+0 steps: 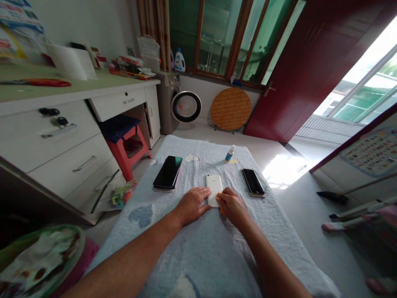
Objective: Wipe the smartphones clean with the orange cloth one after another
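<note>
A white smartphone point(214, 182) lies back side up on the cloth-covered table point(201, 252), between a spray bottle point(228, 155) and the person. The left hand point(192, 205) touches its left edge, thumb apart from the other fingers; the right hand point(232, 205) has its fingers pinched together on a small orange cloth point(218, 195), against the right side. I judge the phone light and stiff, its smooth back rather slippery, its glass fragile; the two long edges seem the best place to hold.
</note>
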Demonstrator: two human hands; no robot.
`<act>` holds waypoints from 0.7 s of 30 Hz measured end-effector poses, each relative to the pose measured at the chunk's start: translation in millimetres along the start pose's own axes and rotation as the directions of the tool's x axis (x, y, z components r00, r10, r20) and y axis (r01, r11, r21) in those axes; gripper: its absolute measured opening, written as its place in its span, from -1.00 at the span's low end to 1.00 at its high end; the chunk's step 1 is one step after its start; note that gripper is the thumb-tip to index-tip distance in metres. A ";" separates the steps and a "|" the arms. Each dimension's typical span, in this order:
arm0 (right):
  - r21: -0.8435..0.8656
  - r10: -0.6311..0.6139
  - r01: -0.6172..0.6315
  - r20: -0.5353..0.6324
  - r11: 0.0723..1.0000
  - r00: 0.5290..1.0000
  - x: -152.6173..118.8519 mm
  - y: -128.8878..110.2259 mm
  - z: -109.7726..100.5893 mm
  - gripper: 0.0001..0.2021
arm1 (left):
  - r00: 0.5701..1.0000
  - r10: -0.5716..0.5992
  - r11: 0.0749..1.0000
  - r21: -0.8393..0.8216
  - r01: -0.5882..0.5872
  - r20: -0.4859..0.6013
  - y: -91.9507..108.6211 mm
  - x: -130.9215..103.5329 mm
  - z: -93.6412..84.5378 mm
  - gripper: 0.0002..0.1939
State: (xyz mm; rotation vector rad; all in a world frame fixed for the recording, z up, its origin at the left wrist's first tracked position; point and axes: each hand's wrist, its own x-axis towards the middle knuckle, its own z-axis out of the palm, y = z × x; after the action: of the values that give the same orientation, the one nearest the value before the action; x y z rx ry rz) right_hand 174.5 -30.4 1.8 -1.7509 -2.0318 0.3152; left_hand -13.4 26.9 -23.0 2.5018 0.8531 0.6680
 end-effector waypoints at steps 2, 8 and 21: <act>-0.007 -0.054 0.054 0.021 0.998 0.998 -1.5 -12.7 4.5 -0.77 | 1.000 -0.013 1.000 -0.026 0.013 -0.016 -0.1 0.4 0.9 -0.53; 0.013 -0.170 0.170 0.035 0.985 0.985 -4.0 -22.5 12.5 -0.76 | 0.999 -0.036 0.997 -0.069 0.035 -0.018 0.1 0.8 1.8 -0.55; -0.097 -0.029 0.027 -0.016 0.995 0.999 67.9 20.7 12.8 -0.75 | 0.995 -0.089 0.991 -0.095 0.092 0.033 1.4 0.7 -2.7 -0.45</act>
State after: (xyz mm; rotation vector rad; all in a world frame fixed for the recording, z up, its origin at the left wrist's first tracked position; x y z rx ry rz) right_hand 179.7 41.0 -6.7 -1.7739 -2.0893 0.1943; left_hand -13.7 26.9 -19.9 2.3659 0.8961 0.6263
